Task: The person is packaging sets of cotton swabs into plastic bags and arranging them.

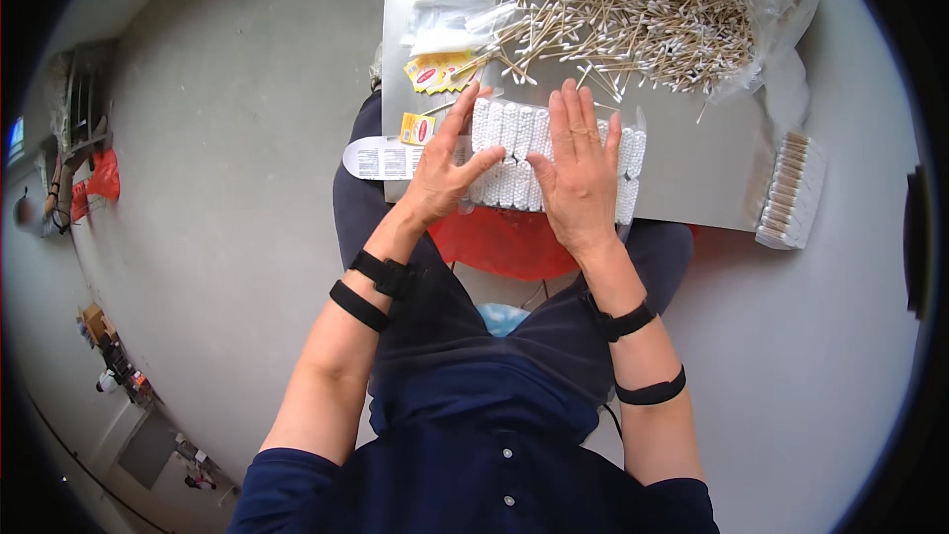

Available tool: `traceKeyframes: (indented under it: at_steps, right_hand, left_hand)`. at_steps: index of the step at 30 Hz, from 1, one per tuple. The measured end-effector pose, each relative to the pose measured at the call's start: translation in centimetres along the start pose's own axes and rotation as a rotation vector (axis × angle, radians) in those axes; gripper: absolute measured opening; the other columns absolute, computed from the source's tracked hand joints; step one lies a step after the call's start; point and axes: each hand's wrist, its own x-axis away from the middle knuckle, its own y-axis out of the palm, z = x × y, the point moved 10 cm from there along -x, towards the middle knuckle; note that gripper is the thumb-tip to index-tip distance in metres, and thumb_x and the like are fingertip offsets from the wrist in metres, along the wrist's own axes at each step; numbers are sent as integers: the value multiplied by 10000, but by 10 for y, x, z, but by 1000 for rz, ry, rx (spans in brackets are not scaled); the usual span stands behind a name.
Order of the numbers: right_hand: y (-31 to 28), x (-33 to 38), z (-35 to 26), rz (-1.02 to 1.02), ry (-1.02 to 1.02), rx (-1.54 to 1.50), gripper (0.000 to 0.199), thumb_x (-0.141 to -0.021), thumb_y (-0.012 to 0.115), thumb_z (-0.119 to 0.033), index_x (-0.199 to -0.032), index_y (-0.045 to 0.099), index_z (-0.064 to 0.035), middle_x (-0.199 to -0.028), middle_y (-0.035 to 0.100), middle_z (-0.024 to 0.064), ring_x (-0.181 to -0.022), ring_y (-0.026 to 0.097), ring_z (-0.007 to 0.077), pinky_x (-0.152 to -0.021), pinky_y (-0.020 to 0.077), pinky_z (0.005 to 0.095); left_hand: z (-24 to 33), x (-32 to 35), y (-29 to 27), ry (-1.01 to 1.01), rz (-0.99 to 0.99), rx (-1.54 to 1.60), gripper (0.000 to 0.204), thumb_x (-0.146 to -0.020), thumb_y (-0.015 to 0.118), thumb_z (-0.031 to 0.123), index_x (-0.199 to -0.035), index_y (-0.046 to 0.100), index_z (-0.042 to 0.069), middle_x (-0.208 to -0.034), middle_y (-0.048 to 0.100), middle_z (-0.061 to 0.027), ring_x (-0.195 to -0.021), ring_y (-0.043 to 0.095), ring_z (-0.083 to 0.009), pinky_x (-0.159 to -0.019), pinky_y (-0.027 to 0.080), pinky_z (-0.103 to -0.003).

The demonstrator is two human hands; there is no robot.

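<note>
A wide block of cotton swab bundles (511,126), white tips facing up in tight rows, lies at the near edge of the metal table (702,163). Clear plastic film seems to surround it. My right hand (581,183) rests flat over its right half, fingers stretched out and pointing away from me. At the block's left end is my left hand (440,176), fingers extended and thumb apart, reaching over the left rows. Neither hand is closed around anything. Part of the block is hidden beneath my right hand.
Loose cotton swabs (643,15) are heaped at the far right beside crumpled clear plastic (781,15). Left are clear bags (450,30), yellow cards (435,71), a small yellow card (418,129) and a white printed strip (376,158). Packed swabs (791,193) sit at the right corner. Red plastic (504,242) hangs below.
</note>
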Motion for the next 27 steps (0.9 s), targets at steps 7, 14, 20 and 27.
traceKeyframes:
  at_steps: [7,14,20,27]
  right_hand:
    - [5,-30,15,181,25,-180,262,-913,627,-163,-1128,682,-25,-1257,641,149,-1319,489,294,-1143,258,491]
    - [4,-36,26,115,230,-363,182,-897,631,-132,-1011,733,-33,-1119,707,148,-1175,608,270,-1107,314,429]
    - [-16,-30,33,311,323,-503,216,-895,608,-40,-1083,701,10,-1212,668,167,-1238,573,297,-1058,417,421]
    - [-40,2,23,436,187,-293,316,-884,530,75,-1170,657,25,-1270,635,168,-1279,536,343,-1028,460,405]
  left_hand:
    - [-11,-3,-8,-61,-105,-67,616,-885,692,210,-1436,447,84,-1364,534,-54,-1130,521,-176,-1035,389,-340]
    - [-17,-6,-1,-140,21,17,517,-888,695,220,-1357,519,89,-1245,607,-87,-1177,554,-212,-1030,402,-333]
    - [-21,-11,6,-235,87,311,501,-883,707,232,-1327,530,81,-1218,616,-75,-1136,557,-184,-988,415,-316]
    - [-16,-34,11,-190,149,-78,373,-791,781,217,-1106,661,58,-1132,637,-78,-1047,564,-214,-947,433,-337]
